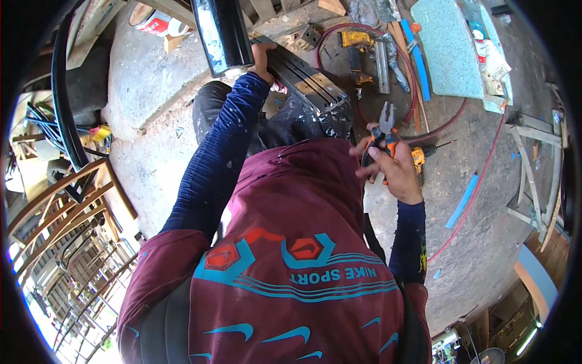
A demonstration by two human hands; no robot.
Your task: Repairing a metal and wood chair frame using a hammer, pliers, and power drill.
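My right hand holds pliers with orange and black handles, jaws pointing away from me. Its fingers lie loosely around the handles, some of them spread. Farther out on the left, my left hand grips the edge of a dark board with long grooves, which rests across my lap. Part of its grip is hidden behind the board. Just left of that hand is a glossy black padded piece; whether the two touch, I cannot tell.
Beyond the board lie a yellow and black power tool and a looping red hose. A yellow drill sits beside my right hand. Pale foam and blue strips are at the right, wooden frames at the left.
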